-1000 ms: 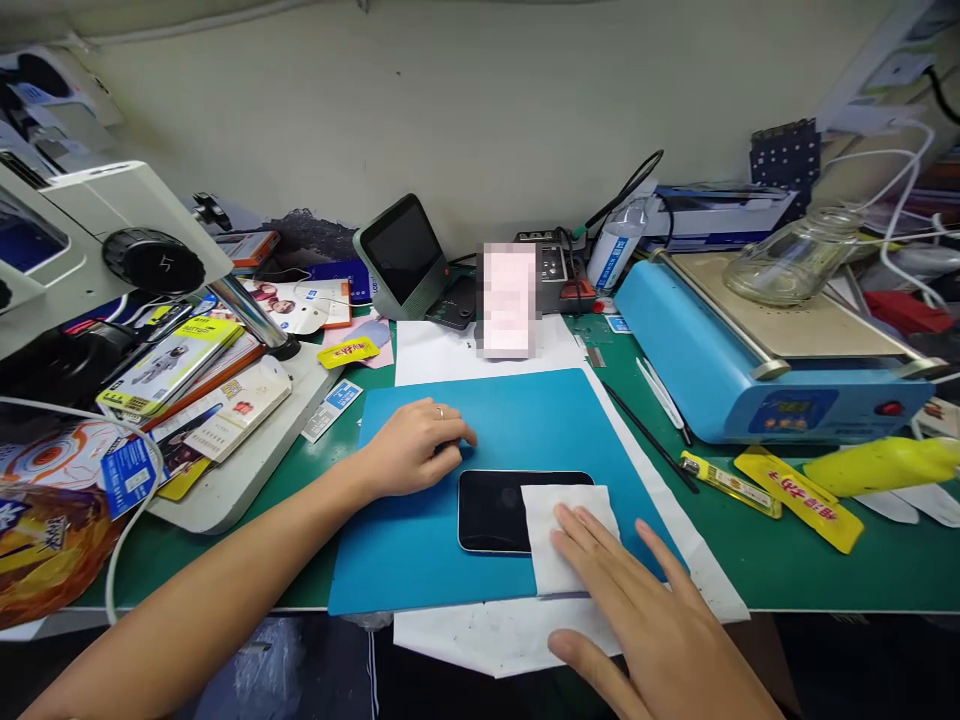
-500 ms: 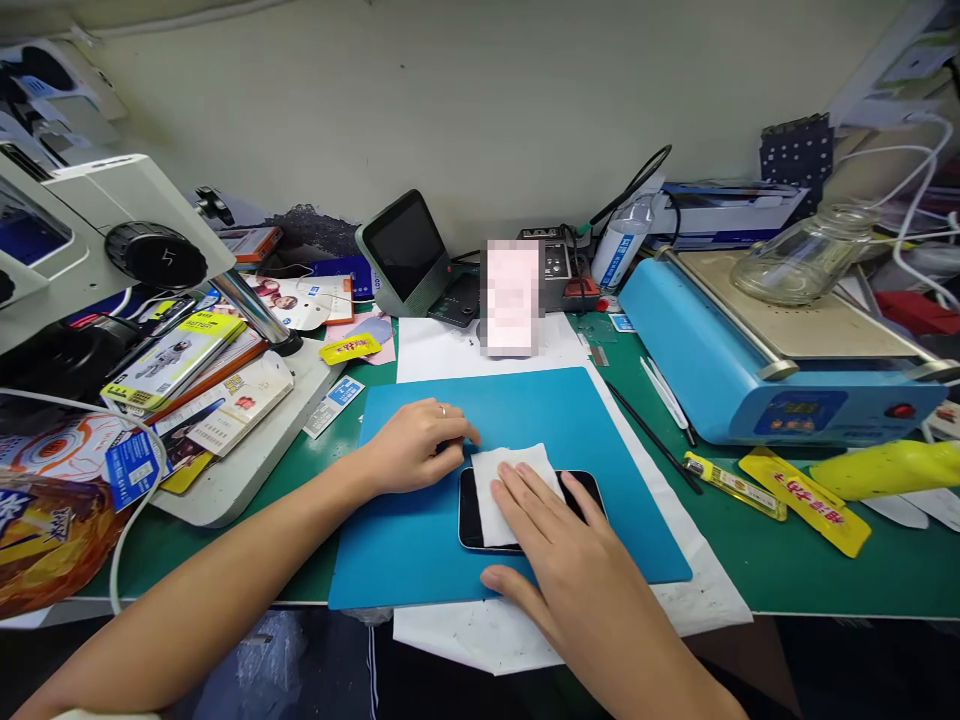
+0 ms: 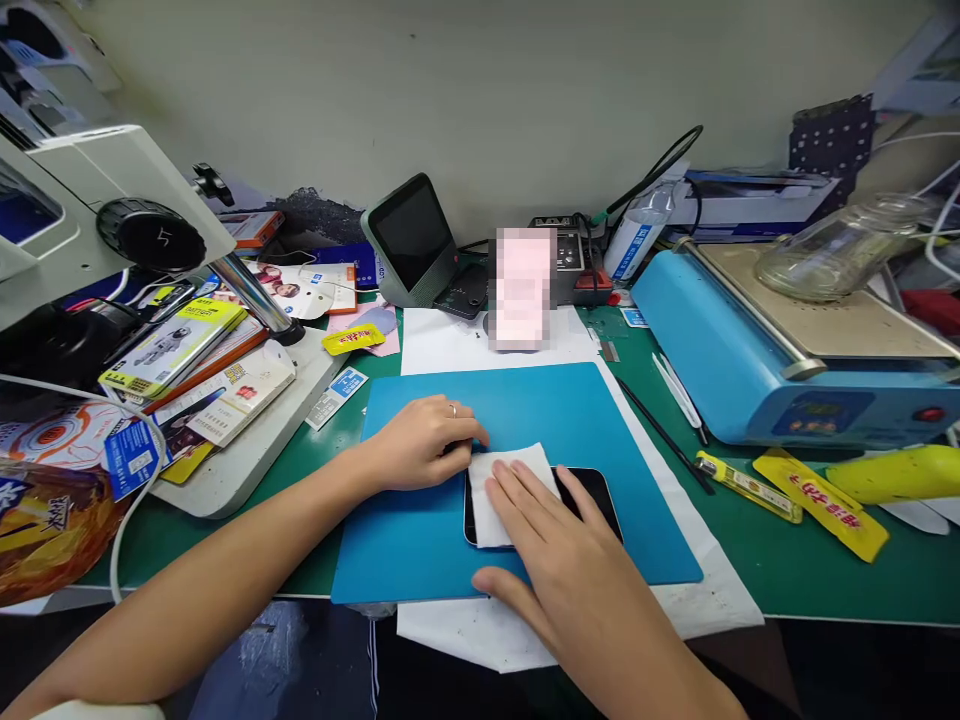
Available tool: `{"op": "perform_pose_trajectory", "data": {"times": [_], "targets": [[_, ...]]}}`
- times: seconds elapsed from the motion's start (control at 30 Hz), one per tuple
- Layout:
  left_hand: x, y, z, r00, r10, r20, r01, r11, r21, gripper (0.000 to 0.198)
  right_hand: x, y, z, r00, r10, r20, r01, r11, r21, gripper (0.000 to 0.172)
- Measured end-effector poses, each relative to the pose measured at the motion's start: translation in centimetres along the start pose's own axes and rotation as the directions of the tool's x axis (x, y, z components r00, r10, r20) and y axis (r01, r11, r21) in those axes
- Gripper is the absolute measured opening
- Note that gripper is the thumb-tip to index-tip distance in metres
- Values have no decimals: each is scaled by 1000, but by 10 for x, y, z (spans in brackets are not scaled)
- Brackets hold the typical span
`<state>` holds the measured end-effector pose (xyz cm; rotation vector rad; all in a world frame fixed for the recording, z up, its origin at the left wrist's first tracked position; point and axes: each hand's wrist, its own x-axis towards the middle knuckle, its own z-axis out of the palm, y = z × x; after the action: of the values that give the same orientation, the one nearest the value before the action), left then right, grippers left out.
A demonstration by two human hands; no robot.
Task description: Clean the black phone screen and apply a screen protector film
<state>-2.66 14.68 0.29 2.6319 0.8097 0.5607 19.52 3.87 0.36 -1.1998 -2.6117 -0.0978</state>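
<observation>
A smartphone (image 3: 596, 488) with a black front lies flat on the blue mat (image 3: 420, 560). Over its left part is spread a white wipe (image 3: 496, 515). My right hand (image 3: 551, 530) lies palm down, fingers outstretched and pressing on the wipe, thumb spread away on the mat's side. Much of the phone's lower right is hidden under this hand. My left hand (image 3: 427, 440) rests on the mat by the phone's upper left corner. Its fingers are loosely bent, with a gap between thumb and forefinger, and nothing shows in it. One finger wears a ring.
A microscope stand (image 3: 247, 470) with boxes piled on it fills the left. To the right stand a blue heating plate machine (image 3: 697, 360), a glass jar (image 3: 817, 265), a yellow knife (image 3: 750, 487) and a yellow packet (image 3: 821, 500). White paper (image 3: 480, 635) sticks out beneath the mat.
My right hand and the wipe have slid slightly left across the phone. My left hand stays about where it was on the mat. The camera view has shifted a little.
</observation>
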Motion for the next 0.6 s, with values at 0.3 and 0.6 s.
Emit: {"op": "perform_pose_trajectory", "data": {"times": [0.3,0.6], "targets": [[-1,-1,0,1000,-6,0,6,1000,19,28,-34,-17,-9,999,-40,-30,40,999,9,62],[-1,1,0,1000,13,-2,-13,1000,1,28,3,-13,-6,997,36,66,-45,989,141,61]]}}
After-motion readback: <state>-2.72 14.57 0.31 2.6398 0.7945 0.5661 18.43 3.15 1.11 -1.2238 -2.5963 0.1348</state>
